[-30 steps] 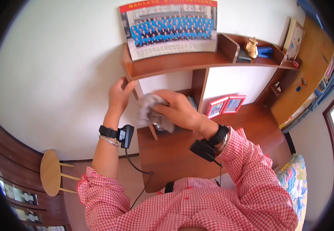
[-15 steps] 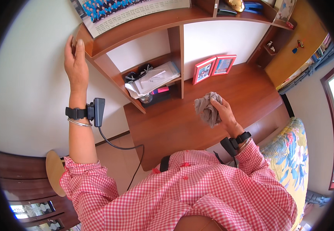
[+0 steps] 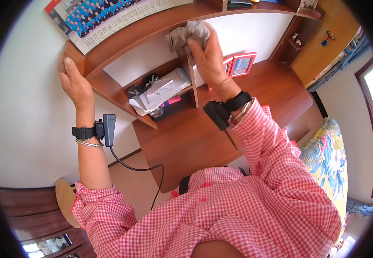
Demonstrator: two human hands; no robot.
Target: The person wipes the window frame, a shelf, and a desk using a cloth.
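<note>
My right hand (image 3: 212, 60) is closed round a crumpled grey cloth (image 3: 178, 38), raised to the front edge of the upper shelf (image 3: 141, 35) of a brown wooden desk hutch. The cloth covers part of that edge, above the upright divider. At the shelf's left end my left hand (image 3: 78, 86) rests against the side panel, with its thumb stretched up and apart from the fingers. Those fingers are partly hidden and blurred. Between the hands, in the open compartment below, lies a stack of white papers (image 3: 162, 91).
A large group photo (image 3: 104, 19) stands on the upper shelf. Red-framed pictures (image 3: 242, 64) stand on the brown desk top (image 3: 178, 142), partly behind my right wrist. A flowered cover (image 3: 326, 163) lies at the right. A black cable (image 3: 139, 169) hangs from my left wrist device.
My right hand has lifted the cloth from above the desk up and left to the shelf edge. The left hand has slid slightly down and left along the shelf's end. The view has shifted slightly.
</note>
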